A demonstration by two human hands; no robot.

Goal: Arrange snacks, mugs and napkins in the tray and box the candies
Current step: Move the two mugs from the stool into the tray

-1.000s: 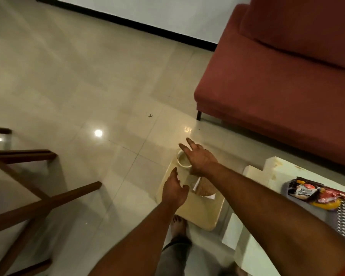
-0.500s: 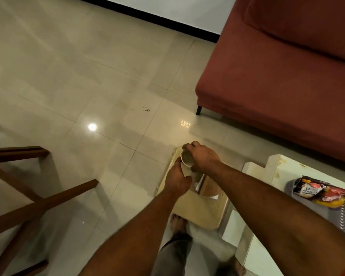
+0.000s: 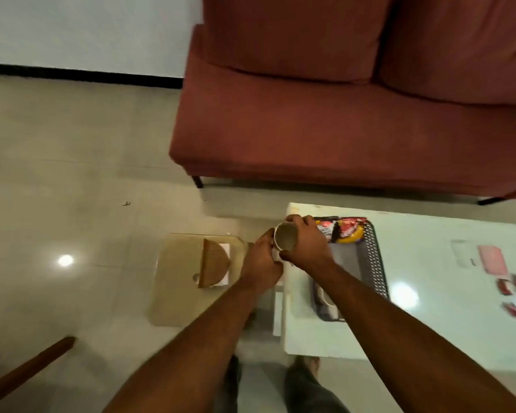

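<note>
My right hand [image 3: 307,242] grips a pale mug [image 3: 286,240], tilted so its mouth faces me, over the left end of the white table [image 3: 429,323]. My left hand [image 3: 261,262] touches the mug from the left side. Just right of the mug lies a dark tray [image 3: 376,263] with a perforated rim. Snack packets [image 3: 341,229] lie at its far end and another mug [image 3: 323,295] shows partly behind my right forearm. A wooden napkin holder [image 3: 213,263] with white napkins stands on a low beige stool [image 3: 176,293] to the left. Red candies [image 3: 511,289] and a pink box [image 3: 492,259] lie at the table's right.
A red sofa [image 3: 340,114] stands behind the table. A wooden chair leg [image 3: 27,371] crosses the lower left corner. My feet [image 3: 280,383] stand on the glossy tiled floor [image 3: 72,174] between stool and table.
My right hand closed on the mug on the stool and lifted it right toward the tray. My left hand followed alongside. The view swung right, showing more of the table.
</note>
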